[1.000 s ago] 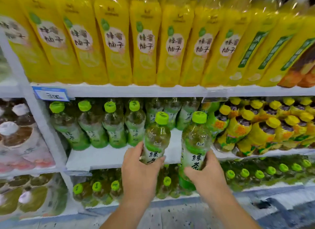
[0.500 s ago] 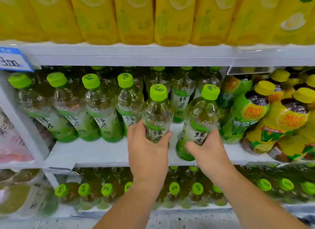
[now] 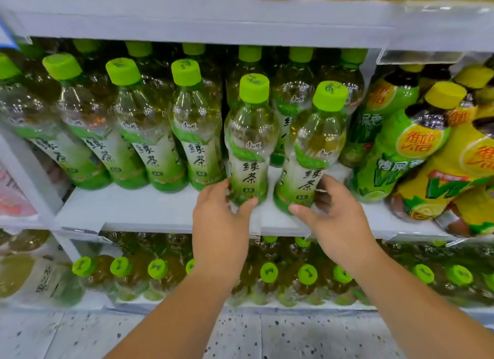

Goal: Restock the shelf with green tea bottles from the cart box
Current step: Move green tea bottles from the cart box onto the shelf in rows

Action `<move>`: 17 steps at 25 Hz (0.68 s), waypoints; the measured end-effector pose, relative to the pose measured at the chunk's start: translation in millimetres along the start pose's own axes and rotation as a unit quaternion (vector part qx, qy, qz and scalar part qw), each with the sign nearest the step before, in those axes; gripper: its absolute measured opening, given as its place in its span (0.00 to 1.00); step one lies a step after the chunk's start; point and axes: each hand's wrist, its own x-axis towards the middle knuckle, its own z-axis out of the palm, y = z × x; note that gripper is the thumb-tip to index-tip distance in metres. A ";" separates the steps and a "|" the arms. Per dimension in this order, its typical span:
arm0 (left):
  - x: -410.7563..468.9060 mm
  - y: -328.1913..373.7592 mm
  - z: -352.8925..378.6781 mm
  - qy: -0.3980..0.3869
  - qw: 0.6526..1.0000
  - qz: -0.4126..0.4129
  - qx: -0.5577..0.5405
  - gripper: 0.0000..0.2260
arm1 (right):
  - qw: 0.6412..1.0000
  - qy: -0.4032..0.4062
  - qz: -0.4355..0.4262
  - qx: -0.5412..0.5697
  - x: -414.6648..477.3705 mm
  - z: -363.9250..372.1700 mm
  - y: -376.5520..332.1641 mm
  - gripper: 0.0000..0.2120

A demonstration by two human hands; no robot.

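Together, left hand (image 3: 221, 226) curled round the left green tea bottle (image 3: 250, 147) near its base, right hand (image 3: 338, 225) curled round the right green tea bottle (image 3: 314, 155), both upright at the front of the white shelf (image 3: 128, 211), beside the stocked row (image 3: 149, 139).

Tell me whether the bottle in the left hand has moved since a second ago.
Yes. The bottle in the left hand went further in over the white shelf, now close beside the front row of bottles.

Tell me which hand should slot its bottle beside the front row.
The left hand: its green tea bottle sits right beside the row's end bottle; the right hand holds the other bottle farther out.
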 end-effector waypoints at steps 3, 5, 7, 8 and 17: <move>10.1 -2.2 0.3 0.002 0.997 0.025 0.071 0.24 | 1.000 0.012 -0.024 -0.008 9.3 8.1 1.3 0.28; 16.4 -0.9 -0.5 0.000 0.993 0.041 0.107 0.17 | 0.999 0.025 -0.031 -0.017 14.6 13.4 1.6 0.28; 22.1 1.0 -1.4 -0.005 0.987 0.051 0.151 0.13 | 0.999 0.028 -0.037 -0.016 20.3 16.2 0.5 0.27; 24.3 1.0 -1.8 -0.006 0.984 0.056 0.168 0.15 | 0.999 0.028 -0.039 -0.012 23.2 17.7 -0.4 0.27; 29.9 -6.1 -3.4 0.008 0.977 0.111 0.184 0.17 | 0.998 0.060 -0.033 -0.006 33.6 26.0 5.2 0.26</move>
